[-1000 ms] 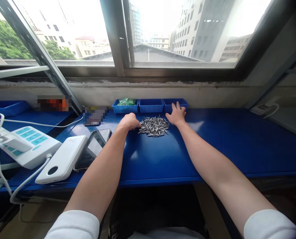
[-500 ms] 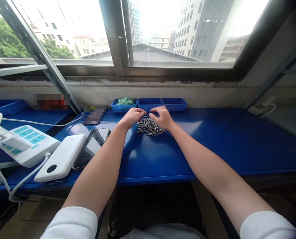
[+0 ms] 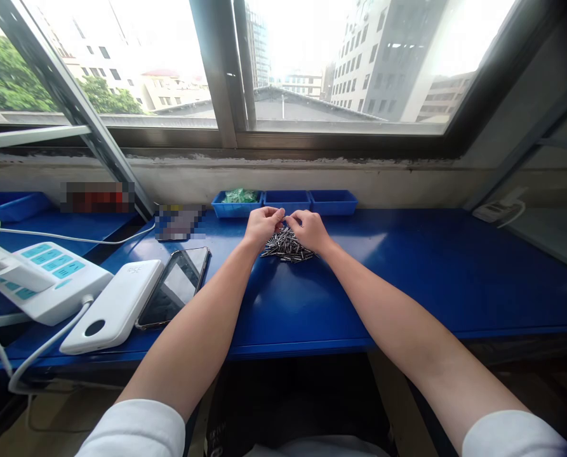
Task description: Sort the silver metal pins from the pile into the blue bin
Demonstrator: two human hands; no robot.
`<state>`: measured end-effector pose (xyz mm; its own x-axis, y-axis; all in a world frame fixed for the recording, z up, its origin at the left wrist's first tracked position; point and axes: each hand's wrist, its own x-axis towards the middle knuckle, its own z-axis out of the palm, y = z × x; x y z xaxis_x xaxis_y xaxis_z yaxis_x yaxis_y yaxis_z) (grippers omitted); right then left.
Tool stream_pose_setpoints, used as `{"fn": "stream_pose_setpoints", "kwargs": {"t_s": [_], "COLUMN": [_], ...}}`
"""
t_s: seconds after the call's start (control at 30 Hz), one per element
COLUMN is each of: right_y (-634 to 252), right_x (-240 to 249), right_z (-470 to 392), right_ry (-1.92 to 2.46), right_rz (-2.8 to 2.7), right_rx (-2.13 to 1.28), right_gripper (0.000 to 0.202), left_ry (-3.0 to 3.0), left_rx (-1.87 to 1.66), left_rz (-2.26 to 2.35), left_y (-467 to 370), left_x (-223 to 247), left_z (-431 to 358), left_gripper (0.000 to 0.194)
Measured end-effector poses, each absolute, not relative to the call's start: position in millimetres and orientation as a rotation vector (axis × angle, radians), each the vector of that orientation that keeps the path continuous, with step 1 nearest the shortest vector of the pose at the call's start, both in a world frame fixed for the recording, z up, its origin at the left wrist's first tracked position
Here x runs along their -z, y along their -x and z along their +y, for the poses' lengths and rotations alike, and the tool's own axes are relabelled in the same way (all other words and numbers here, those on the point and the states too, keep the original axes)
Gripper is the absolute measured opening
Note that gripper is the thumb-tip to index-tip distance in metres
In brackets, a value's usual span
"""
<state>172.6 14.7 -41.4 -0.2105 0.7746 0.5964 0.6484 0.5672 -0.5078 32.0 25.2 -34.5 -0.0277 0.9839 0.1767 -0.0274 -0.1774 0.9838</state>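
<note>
A pile of metal pins (image 3: 287,247) lay on a blue table (image 3: 407,273), a window (image 3: 283,136) beyond. Behind the pile stood three blue bins (image 3: 333,206), the leftmost holding green material (image 3: 241,196); left of the pile, marks on a white power bank (image 3: 114,308) were illegible. Over the pile, the left hand (image 3: 263,226) and right hand (image 3: 310,230) curled fingertips inward, pinching what, I couldn't tell.

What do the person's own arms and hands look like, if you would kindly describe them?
The left sleeve and right sleeve are plain white fabric. Beyond them, the left forearm and right forearm are bare, with no watch, bracelet or cable visible. The left hand and right hand are ungloved; no ring can be made out.
</note>
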Motion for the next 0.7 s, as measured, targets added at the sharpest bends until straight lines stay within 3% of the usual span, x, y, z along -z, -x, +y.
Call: {"fn": "stream_pose_setpoints", "kwargs": {"t_s": [0.3,0.53,0.7], "right_y": [-173,-173,-181], "right_x": [43,47,48], "right_z": [23,29,37], "right_ry": [1.198,0.95,1.032], "right_rz": [-1.642,-1.545,-1.537], "right_rx": [-0.467,-0.719,-0.677], "right_gripper": [0.031,0.028,0.033], "left_ry": [-1.974,-1.967,-1.946], "left_rx": [-1.128,-1.155,-1.191], "left_rz": [1.655,1.77,1.722], "left_y": [-33,-37,-29], "left_x": [35,35,31], "left_z": [24,23,23], "left_gripper": [0.035,0.041,0.05]}}
